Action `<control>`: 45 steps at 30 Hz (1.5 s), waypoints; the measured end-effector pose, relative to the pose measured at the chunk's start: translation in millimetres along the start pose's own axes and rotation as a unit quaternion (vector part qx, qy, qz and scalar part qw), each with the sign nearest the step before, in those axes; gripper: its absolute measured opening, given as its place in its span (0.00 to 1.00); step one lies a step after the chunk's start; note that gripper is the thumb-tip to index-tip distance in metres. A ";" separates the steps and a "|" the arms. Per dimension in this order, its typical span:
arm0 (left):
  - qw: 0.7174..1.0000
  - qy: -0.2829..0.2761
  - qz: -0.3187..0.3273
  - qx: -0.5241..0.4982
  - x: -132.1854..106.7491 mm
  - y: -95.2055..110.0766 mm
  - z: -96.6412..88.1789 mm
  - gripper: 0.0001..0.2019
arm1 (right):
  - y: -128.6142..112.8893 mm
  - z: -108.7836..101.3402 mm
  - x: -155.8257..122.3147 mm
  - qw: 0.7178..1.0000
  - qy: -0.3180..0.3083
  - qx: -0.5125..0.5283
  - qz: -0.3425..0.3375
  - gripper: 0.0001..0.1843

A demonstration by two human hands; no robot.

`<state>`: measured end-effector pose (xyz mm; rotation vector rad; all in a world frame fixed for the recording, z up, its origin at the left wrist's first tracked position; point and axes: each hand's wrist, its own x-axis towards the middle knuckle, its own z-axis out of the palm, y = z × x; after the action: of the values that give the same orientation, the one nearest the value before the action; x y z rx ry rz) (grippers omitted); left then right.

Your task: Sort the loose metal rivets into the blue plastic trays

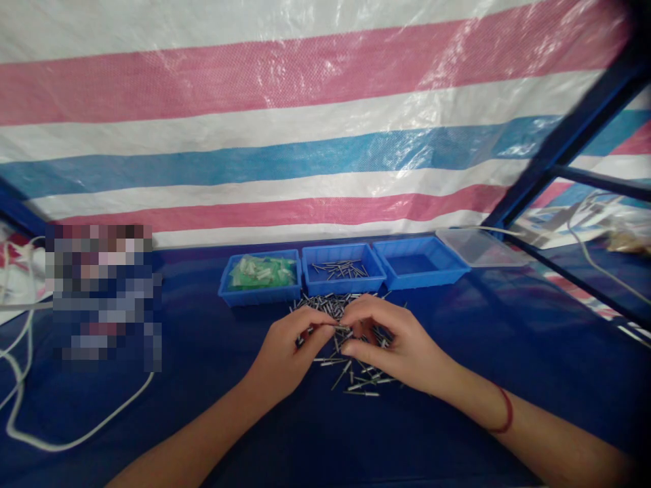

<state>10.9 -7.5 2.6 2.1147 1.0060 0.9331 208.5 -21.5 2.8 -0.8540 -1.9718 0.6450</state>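
My left hand [285, 352] pinches a blind rivet [342, 328] between thumb and index finger; only a small part of the rivet shows. Facing it is my right hand [401, 339], its thumb and index finger apart and their tips close to that rivet. Whether they touch it I cannot tell, and its other fingers are partly hidden. Below both hands lies a loose pile of silver blind rivets [362, 388] with thin pins, spread on the dark blue tabletop.
Behind the pile stand three blue bins in a row: the left bin [259, 296] holds green-and-white packets, the middle bin [346, 283] some rivets, the right bin [427, 276] nothing visible. A clear plastic lid [481, 248] lies beside them. White cables [55, 447] run at left.
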 end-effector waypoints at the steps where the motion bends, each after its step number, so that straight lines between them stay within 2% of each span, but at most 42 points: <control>1: 1.000 -0.008 -0.001 0.002 0.2 0.9 0.3 0.07 | -0.9 0.1 0.2 1.000 0.000 -0.009 -0.012 0.08; 4: 1.000 -0.026 0.001 0.005 -0.6 2.0 2.1 0.10 | -2.9 -0.5 1.4 0.998 0.006 -0.035 -0.044 0.03; 6: 1.000 -0.020 -0.003 0.007 -2.1 1.3 3.5 0.09 | -1.4 -3.6 3.8 0.996 0.024 -0.061 -0.058 0.03; 9: 0.999 0.018 -0.025 0.010 -4.4 -1.2 4.4 0.09 | 10.3 -14.5 11.4 0.985 0.107 -0.131 -0.044 0.03; 11: 0.999 0.032 -0.037 0.010 -5.2 -2.5 4.2 0.10 | 24.8 -24.4 18.6 0.967 0.167 -0.190 -0.022 0.04; 13: 0.999 0.026 -0.035 0.012 -5.2 -2.5 3.7 0.10 | 41.2 -33.8 25.1 0.950 0.183 -0.252 -0.015 0.06; 16: 1.000 0.003 -0.015 0.022 -4.6 -0.2 3.1 0.08 | 57.7 -42.8 28.9 0.939 0.140 -0.312 -0.027 0.11; 18: 0.999 -0.009 0.004 0.033 -4.3 1.6 2.9 0.08 | 58.4 -44.7 26.9 0.943 0.110 -0.314 -0.035 0.10; 21: 0.998 -0.022 0.027 0.051 -4.4 2.3 2.6 0.08 | 47.9 -44.3 20.9 0.954 0.068 -0.290 -0.044 0.06; 29: 0.992 -0.038 0.059 0.105 -5.3 -3.3 1.5 0.07 | 28.2 -50.7 11.7 0.971 -0.099 -0.217 -0.009 0.10; 33: 0.989 -0.057 0.061 0.126 -4.8 -4.8 0.1 0.08 | 19.8 -55.0 9.0 0.960 -0.214 -0.176 0.033 0.10; 36: 0.987 -0.066 0.059 0.131 -4.0 -5.4 -0.4 0.08 | 17.8 -53.9 6.9 0.942 -0.276 -0.180 0.054 0.08; 40: 0.986 -0.071 0.059 0.137 -2.7 -7.0 0.1 0.08 | 23.5 -51.7 5.5 0.932 -0.293 -0.205 0.056 0.05; 45: 0.985 -0.079 0.065 0.142 -2.2 -10.4 1.3 0.08 | 25.3 -57.0 6.9 0.939 -0.283 -0.187 0.062 0.07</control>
<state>6.9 -4.1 -6.7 2.4742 0.9777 0.7001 263.2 6.1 16.3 -1.1189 -2.6350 0.6465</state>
